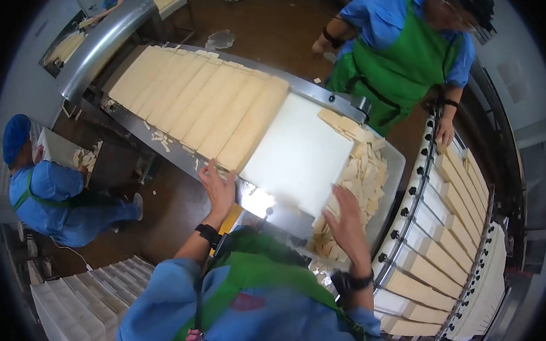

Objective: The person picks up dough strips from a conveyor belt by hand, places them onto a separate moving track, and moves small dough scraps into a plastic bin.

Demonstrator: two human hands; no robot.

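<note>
Long pale strips (201, 100) lie side by side across a metal-framed conveyor. My left hand (219, 187) is at the near end of the last strip, its fingers apart and the fingertips by the strip's corner. A white board or belt section (300, 150) shows bare to the right of the strips. My right hand (348, 221) is over the near right corner of that white surface, fingers spread, with nothing seen in it. Beside it, a translucent bin (398, 164) holds many broken pale pieces (366, 172).
On the right, a curved rack (419, 193) carries more pale strips. A person in a green apron (397, 59) stands across the conveyor, one hand on the rack. Another person (51, 188) is at the left with a box. White stacked trays (85, 304) stand lower left.
</note>
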